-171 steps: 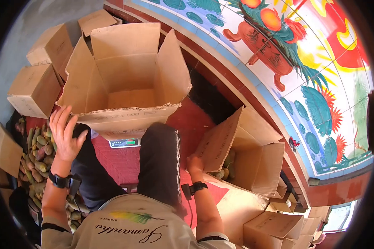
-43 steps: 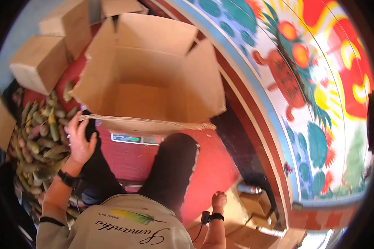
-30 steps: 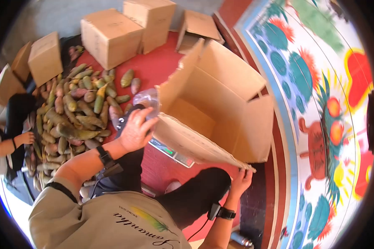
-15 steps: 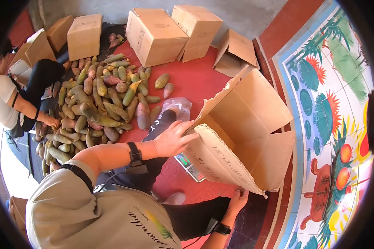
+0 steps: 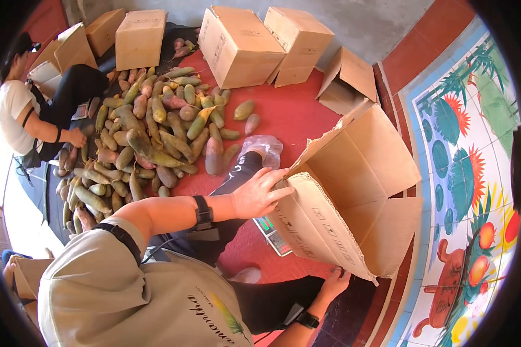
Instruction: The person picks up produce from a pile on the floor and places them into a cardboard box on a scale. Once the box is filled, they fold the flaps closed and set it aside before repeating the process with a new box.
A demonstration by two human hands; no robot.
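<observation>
My left hand [image 5: 259,194] grips the near upper edge of an open cardboard box [image 5: 330,222], thumb and fingers on either side of the flap. The box is tilted, its opening facing up and right; its visible inside walls are bare. Lower down, my right hand [image 5: 334,283] has its fingers curled at the box's bottom edge, partly hidden by the cardboard. A digital scale [image 5: 276,240] with a green display shows partly beneath the box. My bent leg and a clear plastic bag [image 5: 266,149] around my foot lie beyond my left hand.
A large heap of green and pinkish root vegetables [image 5: 150,136] covers the floor at left. Several cardboard boxes [image 5: 243,49] stand along the wall. Another person [image 5: 37,124] sits at the left, one hand near the heap. A painted tile wall [image 5: 457,173] rises at right.
The whole view has shifted a little, so the scene sits further right and lower. Both my hands stay on the box. The other person's hand has lifted slightly from the heap.
</observation>
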